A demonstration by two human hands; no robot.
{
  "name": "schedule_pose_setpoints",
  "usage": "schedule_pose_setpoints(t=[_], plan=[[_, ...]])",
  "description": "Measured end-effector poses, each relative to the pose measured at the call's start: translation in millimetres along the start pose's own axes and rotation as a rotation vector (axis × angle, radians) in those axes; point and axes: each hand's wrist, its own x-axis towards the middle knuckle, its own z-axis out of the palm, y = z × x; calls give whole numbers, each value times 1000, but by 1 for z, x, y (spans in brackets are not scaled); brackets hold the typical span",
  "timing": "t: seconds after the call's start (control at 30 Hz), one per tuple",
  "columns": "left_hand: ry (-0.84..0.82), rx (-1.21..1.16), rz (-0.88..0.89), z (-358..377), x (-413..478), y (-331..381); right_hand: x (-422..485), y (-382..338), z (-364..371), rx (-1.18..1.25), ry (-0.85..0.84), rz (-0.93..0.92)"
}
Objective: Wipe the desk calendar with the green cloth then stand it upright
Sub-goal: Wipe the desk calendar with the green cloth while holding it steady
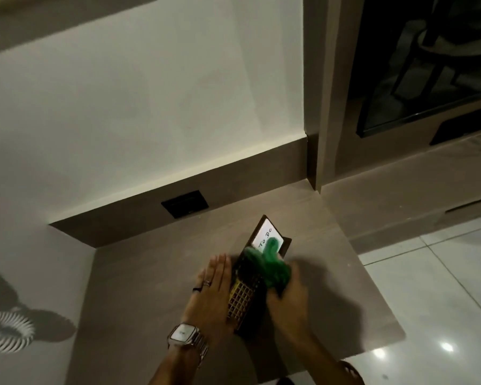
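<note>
The desk calendar (243,297) lies flat on the brown desk (156,273), a dark board with a yellow date grid near me and a white "To Do" panel at its far end. My left hand (214,290) rests flat, fingers straight, against the calendar's left edge. My right hand (286,295) grips the bunched green cloth (270,266) and presses it on the middle of the calendar, covering part of the white panel. The right hand looks blurred.
A dark wall socket (184,203) sits in the brown upstand behind the desk. The desk's right edge drops to a glossy white tiled floor (442,287). A dark glass door (428,65) stands at the back right. A striped round object (6,333) lies at far left.
</note>
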Motion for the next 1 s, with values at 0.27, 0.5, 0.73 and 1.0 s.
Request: schedule_pose_setpoints(t=[0.27,0.5,0.73,1.0], plan=[[-24,-336,38,14,3,0,1,31,21,-569,-171,-487],[-23,-498,29,16,1,-4,7,36,2,-800,-327,-784],[3,-528,21,13,5,-1,6,35,1,-803,-365,-809],[-36,-514,15,11,6,1,16,55,-25,-987,-391,-587]])
